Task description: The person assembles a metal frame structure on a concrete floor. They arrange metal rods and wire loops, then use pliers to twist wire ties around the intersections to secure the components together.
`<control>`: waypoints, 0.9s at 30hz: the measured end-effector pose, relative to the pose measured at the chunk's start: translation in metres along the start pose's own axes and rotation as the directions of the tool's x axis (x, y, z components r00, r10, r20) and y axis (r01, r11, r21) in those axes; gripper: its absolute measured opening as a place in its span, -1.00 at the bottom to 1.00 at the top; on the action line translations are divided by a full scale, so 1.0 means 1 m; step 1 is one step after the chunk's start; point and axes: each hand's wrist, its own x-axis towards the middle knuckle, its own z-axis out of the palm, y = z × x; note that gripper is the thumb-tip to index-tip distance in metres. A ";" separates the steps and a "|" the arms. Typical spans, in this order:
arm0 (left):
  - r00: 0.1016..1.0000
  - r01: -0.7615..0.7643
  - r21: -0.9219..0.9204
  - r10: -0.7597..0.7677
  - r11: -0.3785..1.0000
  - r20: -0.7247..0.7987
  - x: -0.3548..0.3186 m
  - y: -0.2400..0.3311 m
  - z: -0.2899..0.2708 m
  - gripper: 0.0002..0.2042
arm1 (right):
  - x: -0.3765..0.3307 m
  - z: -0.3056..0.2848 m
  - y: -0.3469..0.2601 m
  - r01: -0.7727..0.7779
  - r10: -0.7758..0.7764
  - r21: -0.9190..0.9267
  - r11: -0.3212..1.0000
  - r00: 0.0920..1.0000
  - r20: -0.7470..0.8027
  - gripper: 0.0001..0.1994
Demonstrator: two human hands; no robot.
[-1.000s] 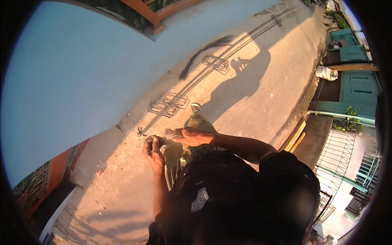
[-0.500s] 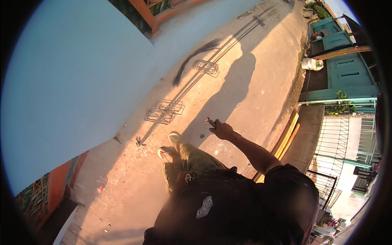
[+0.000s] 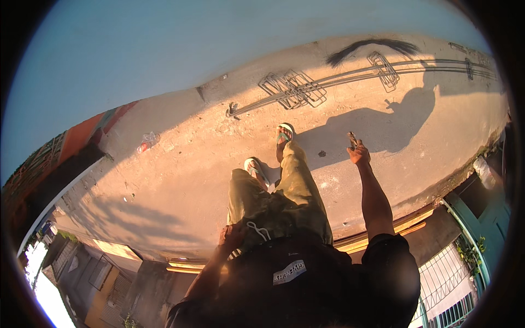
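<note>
**Hands part: right hand out wide with the hand tool**

And the view has swung round! The steel rods, steeply slanted a second ago, now sweep almost level across the ground, and they're our landmark. The right hand is on the near side of the rods, well apart from them, fingers curled firmly around the tool. That tool is dark and small, its exact kind hard to make out, and its head points toward the rods.

A second ago both hands met over the tool; half a second ago the left was out of sight. Now the left hand is back, much farther from the rods than the right, low against the trousers. It's in shade: can't tell how open it is or whether it has hold of anything.

The feet, close together half a second ago, are spread now! The right sandal is nearer the rods, the left sandal farther back. The bent wire frames remain at the rods, and the black wire bundle still lies just beyond them, on the side of the blue wall.
</note>
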 end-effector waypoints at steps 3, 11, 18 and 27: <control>0.884 0.061 -0.188 0.034 0.980 0.467 -0.022 -0.018 -0.031 -0.64 | 0.031 0.032 -0.003 0.052 -0.048 0.040 0.998 0.993 -0.112 -0.46; 0.709 0.069 -0.325 0.183 0.943 0.682 0.166 -0.104 0.040 -0.64 | 0.128 0.123 -0.090 -0.051 0.095 0.160 0.986 0.956 -0.277 -0.49; 0.501 0.276 -0.439 0.261 0.855 0.825 0.336 -0.117 0.022 -0.57 | 0.263 0.318 -0.097 0.106 0.024 0.427 0.898 0.957 -0.288 -0.61; 0.858 -0.453 -0.531 0.512 0.716 -0.041 0.427 -0.122 0.001 -0.61 | 0.170 0.302 -0.116 0.525 0.173 0.667 0.529 0.703 -0.690 -0.73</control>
